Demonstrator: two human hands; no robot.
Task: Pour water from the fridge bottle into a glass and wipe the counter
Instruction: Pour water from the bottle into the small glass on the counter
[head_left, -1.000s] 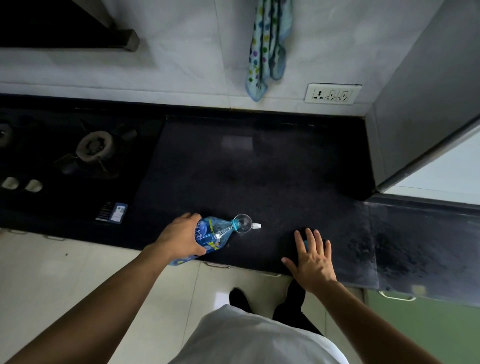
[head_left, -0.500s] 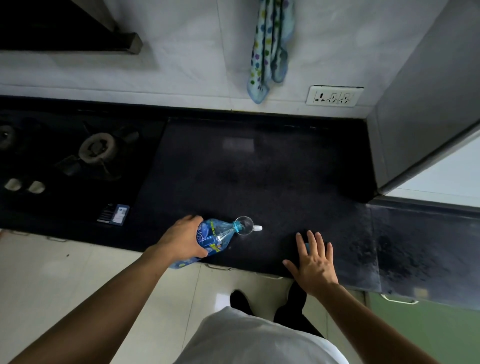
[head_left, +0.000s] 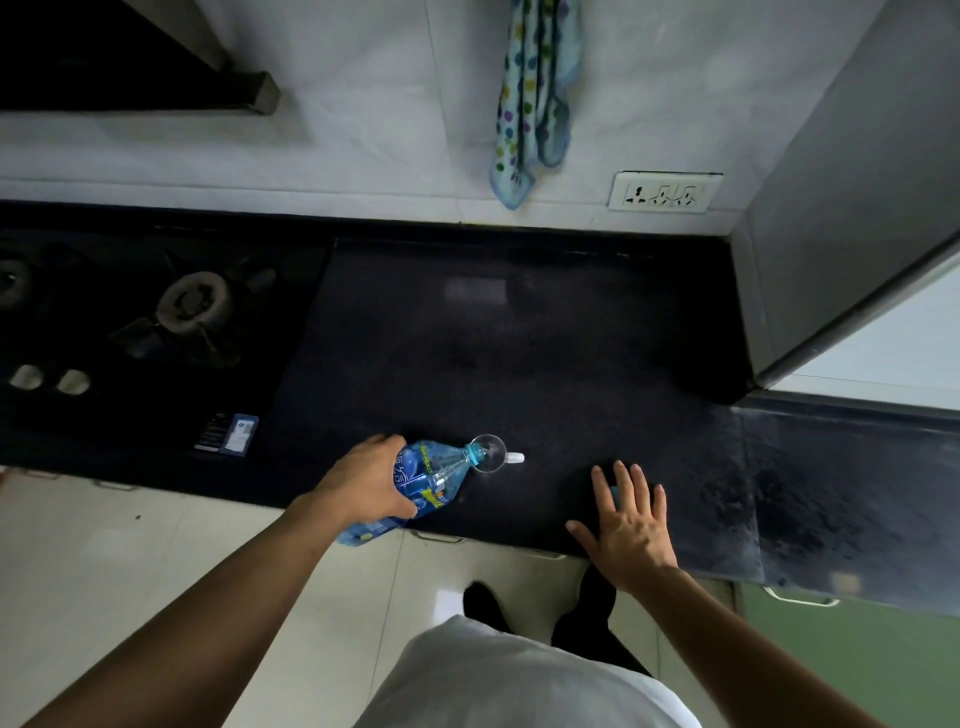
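My left hand (head_left: 363, 480) grips a clear bottle with a blue label (head_left: 423, 478), tilted so that its neck lies over the rim of a clear glass (head_left: 488, 453) on the black counter (head_left: 519, 353). A small white cap (head_left: 515, 458) lies on the counter just right of the glass. Flat on the counter near its front edge rests my right hand (head_left: 628, 519), fingers spread; a bit of something blue shows under the fingers. A dotted blue cloth (head_left: 530, 98) hangs on the wall above the counter.
A gas stove with a burner (head_left: 192, 304) and two knobs (head_left: 49, 379) fills the counter's left side. A small blue-and-white card (head_left: 228, 434) lies by the stove. A wall socket (head_left: 665, 191) sits at the back right. A grey fridge side (head_left: 841, 218) stands at the right.
Both hands, the bottle and the glass keep their places; only the camera has shifted slightly.
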